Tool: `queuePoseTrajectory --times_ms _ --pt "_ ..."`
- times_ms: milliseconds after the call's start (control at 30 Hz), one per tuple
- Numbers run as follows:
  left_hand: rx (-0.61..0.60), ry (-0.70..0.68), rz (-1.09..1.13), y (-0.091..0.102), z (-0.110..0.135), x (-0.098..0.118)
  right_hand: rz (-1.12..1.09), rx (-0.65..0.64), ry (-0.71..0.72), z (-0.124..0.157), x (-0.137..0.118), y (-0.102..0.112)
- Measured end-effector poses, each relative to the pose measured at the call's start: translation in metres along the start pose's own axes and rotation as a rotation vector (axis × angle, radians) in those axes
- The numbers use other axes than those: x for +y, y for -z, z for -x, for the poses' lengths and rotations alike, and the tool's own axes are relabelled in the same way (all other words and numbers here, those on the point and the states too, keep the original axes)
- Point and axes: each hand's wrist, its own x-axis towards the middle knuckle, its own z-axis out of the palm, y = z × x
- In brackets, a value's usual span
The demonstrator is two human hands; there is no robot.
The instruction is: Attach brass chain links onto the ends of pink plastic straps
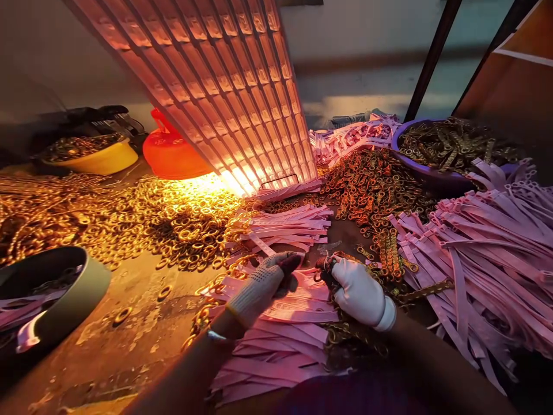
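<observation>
My left hand (263, 285), in a pale dotted glove with dark fingertips, is closed on a pink strap (261, 243) that sticks out past the fingers at the upper left. Level with it and a short gap to the right, my right hand (358, 291) wears a white glove. Its dark fingertips are pinched together, and what they hold is too small and dark to make out. Beneath both hands lies a stack of pink straps (276, 346), with more pink straps (294, 226) just beyond. Brass chain pieces (352, 334) lie under my right wrist.
Gold rings (190, 230) spread across the table left of centre. A tilted ribbed panel (224, 86) glows behind them, beside a red container (170, 150). Metal chain links (367, 184), a purple basin (404, 153) and piled straps (496, 248) are right. A green-grey tub (93, 282) stands left.
</observation>
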Motion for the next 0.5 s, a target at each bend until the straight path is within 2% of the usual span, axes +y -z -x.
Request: queuePoseTrajectory --times_ms 67,167,233,300,433,500 --pt "-0.017 0.055 0.264 -0.005 0.016 0.0 0.072 -0.085 -0.029 -0.007 -0.01 -0.003" --pt "0.003 0.09 0.343 -0.016 0.029 0.003 0.223 -0.144 -0.084 -0.013 -0.022 -0.008" --pt "0.008 0.1 0.252 -0.022 0.032 0.005 0.313 -0.146 -0.085 -0.013 -0.026 -0.011" --pt "0.028 0.04 0.099 -0.025 0.032 0.004 0.368 -0.15 -0.067 -0.012 -0.028 -0.014" --pt "0.025 -0.289 -0.297 -0.024 0.028 -0.001 0.463 -0.16 -0.083 -0.008 -0.03 -0.017" --pt "-0.012 -0.376 -0.404 -0.023 0.027 -0.004 0.492 -0.175 -0.121 -0.007 -0.031 -0.016"
